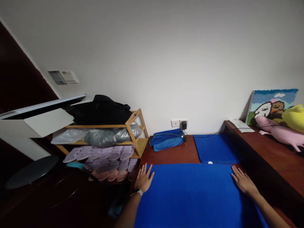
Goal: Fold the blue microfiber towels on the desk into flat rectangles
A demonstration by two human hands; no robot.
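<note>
A large blue towel (192, 193) lies spread flat on the dark wooden table (173, 155) in front of me. My left hand (143, 179) rests flat on its left edge, fingers stretched out, a watch at the wrist. My right hand (242, 180) lies flat on the towel's right edge, fingers stretched out too. Neither hand holds anything. Beyond it a second blue towel (216, 148) lies flat, and a folded pile of blue towels (166, 140) sits by the wall.
A wooden rack (136, 133) at the left holds a black bag, wrapped bundles and rows of slippers. A charger (184, 125) is plugged into the wall socket. On the raised shelf (273, 155) at the right are plush toys (282, 131) and a picture (273, 104).
</note>
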